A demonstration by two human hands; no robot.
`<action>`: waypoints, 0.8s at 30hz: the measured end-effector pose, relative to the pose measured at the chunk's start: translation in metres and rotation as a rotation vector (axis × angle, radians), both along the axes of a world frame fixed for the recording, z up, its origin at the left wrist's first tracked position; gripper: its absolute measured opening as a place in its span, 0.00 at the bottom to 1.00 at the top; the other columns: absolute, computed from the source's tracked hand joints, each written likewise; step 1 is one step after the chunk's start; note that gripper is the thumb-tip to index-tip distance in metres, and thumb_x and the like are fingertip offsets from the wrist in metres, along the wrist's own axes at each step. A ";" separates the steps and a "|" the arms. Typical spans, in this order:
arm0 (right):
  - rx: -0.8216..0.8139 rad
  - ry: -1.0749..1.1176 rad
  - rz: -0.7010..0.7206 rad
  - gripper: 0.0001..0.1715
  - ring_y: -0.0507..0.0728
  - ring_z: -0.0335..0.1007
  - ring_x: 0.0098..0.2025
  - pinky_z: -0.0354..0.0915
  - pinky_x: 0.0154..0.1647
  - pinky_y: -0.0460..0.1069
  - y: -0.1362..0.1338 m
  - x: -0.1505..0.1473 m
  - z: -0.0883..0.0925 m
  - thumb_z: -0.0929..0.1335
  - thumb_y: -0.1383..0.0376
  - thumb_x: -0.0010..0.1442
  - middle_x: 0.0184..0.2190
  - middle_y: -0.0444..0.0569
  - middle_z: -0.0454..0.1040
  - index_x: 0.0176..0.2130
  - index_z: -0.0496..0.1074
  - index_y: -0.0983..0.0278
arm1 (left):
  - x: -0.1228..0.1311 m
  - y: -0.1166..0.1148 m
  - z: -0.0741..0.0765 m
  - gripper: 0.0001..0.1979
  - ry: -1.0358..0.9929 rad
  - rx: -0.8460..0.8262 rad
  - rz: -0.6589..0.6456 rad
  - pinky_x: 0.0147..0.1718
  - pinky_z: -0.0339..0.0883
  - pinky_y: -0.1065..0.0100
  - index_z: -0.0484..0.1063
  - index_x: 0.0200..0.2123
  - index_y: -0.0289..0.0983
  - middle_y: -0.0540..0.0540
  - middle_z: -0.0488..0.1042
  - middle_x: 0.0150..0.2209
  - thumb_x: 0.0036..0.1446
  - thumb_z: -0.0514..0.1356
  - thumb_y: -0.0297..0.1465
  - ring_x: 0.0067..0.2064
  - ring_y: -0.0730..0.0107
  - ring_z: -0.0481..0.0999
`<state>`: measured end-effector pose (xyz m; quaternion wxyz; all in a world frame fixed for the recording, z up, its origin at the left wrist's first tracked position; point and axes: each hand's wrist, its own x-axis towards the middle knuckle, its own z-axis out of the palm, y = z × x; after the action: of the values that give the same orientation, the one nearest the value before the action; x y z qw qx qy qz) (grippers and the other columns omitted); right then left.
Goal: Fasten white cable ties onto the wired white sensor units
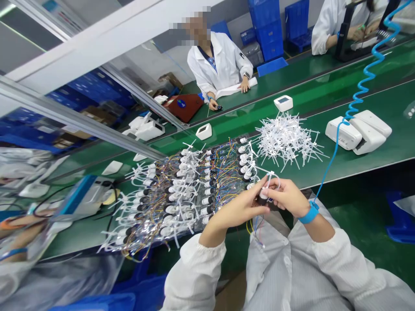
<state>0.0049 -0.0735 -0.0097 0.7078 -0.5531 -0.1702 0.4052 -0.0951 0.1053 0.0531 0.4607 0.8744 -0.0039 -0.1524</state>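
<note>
Hands, two, bare, together at the near edge of the green bench (348, 160)
Black-and-white component (263, 196), one, between the two hands, at 3 o'clock from the left hand (241, 208) and 9 o'clock from the right hand (288, 195)
Right hand: thumb and bent fingers clamped on the component
Left hand: fingers against the component's near-left side, thumb stretched out below it; how firmly it grips cannot be told
White cable tie (271, 173), one, at the top of the component, its strap curving toward the right fingers
Loose wires (251, 226), yellow, blue and red, hanging at 6 o'clock from the component
Blue wristband (310, 212), on the right wrist, at 4 o'clock
Rows of similar components (171, 209), with white ties and coloured leads, on clear plastic, spread at 9 o'clock, nearest row just beside the left hand
Heap of white cable ties (287, 140), at 12 to 1 o'clock
Small white device with dark screen (283, 103), beyond the heap, at 12 o'clock
White housings (358, 131), grouped, at 2 o'clock, beside a coiled blue cord (359, 88)
Co-worker in a white coat (223, 60), across the bench, at 11 o'clock
</note>
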 end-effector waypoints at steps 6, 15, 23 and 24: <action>0.058 0.095 -0.062 0.24 0.47 0.58 0.14 0.50 0.14 0.43 -0.008 0.003 0.004 0.79 0.47 0.58 0.19 0.38 0.72 0.42 0.80 0.63 | -0.014 0.028 0.021 0.45 0.006 -0.080 -0.062 0.55 0.82 0.54 0.56 0.80 0.45 0.36 0.76 0.68 0.66 0.71 0.34 0.54 0.57 0.85; 0.055 -0.016 -0.164 0.21 0.48 0.60 0.17 0.56 0.18 0.45 -0.003 -0.011 0.015 0.79 0.48 0.61 0.23 0.38 0.72 0.41 0.76 0.61 | 0.002 0.011 0.035 0.33 -0.275 0.293 0.029 0.65 0.75 0.48 0.71 0.70 0.43 0.37 0.79 0.66 0.65 0.74 0.39 0.64 0.49 0.81; 0.146 0.036 -0.272 0.32 0.50 0.67 0.27 0.68 0.27 0.46 0.011 -0.028 0.018 0.80 0.49 0.61 0.38 0.43 0.77 0.57 0.77 0.61 | 0.005 -0.009 0.018 0.17 -0.387 0.429 0.169 0.54 0.80 0.60 0.80 0.60 0.41 0.43 0.87 0.50 0.70 0.66 0.29 0.50 0.58 0.87; 0.137 0.039 -0.261 0.35 0.50 0.69 0.28 0.70 0.29 0.47 0.012 -0.029 0.018 0.79 0.50 0.61 0.39 0.44 0.78 0.61 0.76 0.60 | 0.003 -0.007 0.018 0.17 -0.398 0.429 0.170 0.53 0.80 0.61 0.80 0.60 0.41 0.43 0.87 0.49 0.70 0.66 0.28 0.49 0.58 0.87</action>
<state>-0.0236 -0.0619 0.0086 0.7938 -0.5128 -0.1103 0.3078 -0.0917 0.0987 0.0711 0.2667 0.9616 0.0117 0.0638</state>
